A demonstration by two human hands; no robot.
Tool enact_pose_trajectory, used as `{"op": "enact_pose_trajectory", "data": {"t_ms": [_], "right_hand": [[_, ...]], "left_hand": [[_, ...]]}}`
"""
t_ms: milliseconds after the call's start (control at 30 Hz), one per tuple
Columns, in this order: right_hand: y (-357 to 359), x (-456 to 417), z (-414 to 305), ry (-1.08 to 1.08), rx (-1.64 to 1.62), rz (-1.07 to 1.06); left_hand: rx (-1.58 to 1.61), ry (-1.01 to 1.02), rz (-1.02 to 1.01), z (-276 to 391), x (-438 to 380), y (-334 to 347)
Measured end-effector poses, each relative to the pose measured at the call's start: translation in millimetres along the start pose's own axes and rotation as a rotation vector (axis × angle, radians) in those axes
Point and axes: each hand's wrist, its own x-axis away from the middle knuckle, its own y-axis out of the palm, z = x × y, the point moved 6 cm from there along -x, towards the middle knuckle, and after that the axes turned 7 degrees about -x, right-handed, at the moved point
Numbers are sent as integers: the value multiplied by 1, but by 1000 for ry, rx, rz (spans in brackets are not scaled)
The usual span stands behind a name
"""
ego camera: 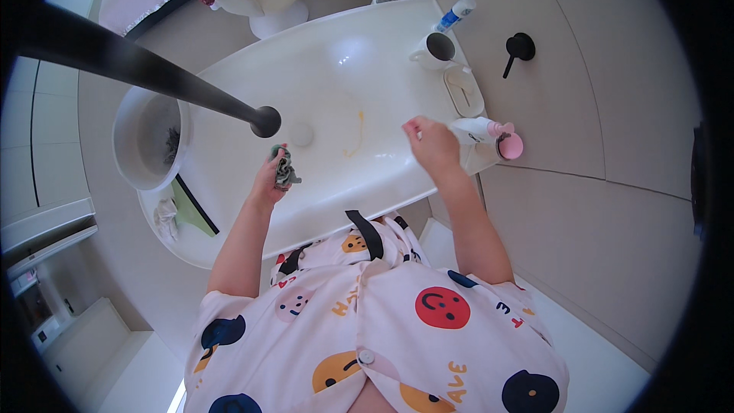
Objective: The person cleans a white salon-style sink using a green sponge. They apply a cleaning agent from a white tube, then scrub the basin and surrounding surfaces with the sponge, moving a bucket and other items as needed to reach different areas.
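A crumpled grey-green cloth (pixel 284 168) is in my left hand (pixel 266 179), above the left part of a white basin (pixel 327 195). My right hand (pixel 431 146) is over the basin's right side, its fingers curled and its wrist bent. A small pale spot shows at its fingers; whether something is held there is unclear. Between the hands, a thin yellow streak (pixel 360 126) runs along the basin floor. A round white drain cover (pixel 301 134) lies near the cloth. Just right of my right hand is a white bottle with a pink pump (pixel 475 129).
A black tubular spout (pixel 195 80) crosses the upper left. On the right rim are a white mug (pixel 425 55), a soap dish (pixel 452 94), a blue-and-white tube (pixel 450 18) and a pink-topped container (pixel 511 147). A white bucket (pixel 129 143) and a green flat tool (pixel 192 212) sit left.
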Motion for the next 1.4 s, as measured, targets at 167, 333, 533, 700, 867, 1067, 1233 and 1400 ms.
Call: {"op": "enact_pose_trajectory", "data": {"t_ms": [167,333,533,700,867,1067,1233,1400], "right_hand": [[40,31,-10,-35,-28,-148],[66,47,-18,-112,-49,-226],[130,44,-19,-64,-455,-412],[169,24,-41,-231,-738,-313],[197,16,-36,86,-867,-955],[180,32,-31,160,-1371,-849],[170,21,5,389,-2019,-722],[140,-53,80,180,-1061,-365]], "left_hand": [[-60,-98,142,-12,-5,-1],[-81,-126,177,-20,-13,-1],[-376,125,84,-2,7,32],[-362,145,-178,4,53,83],[-398,263,-141,16,64,81],[-486,158,-3,-14,49,68],[-1018,368,60,-33,47,64],[-1347,523,260,-39,62,-3]]}}
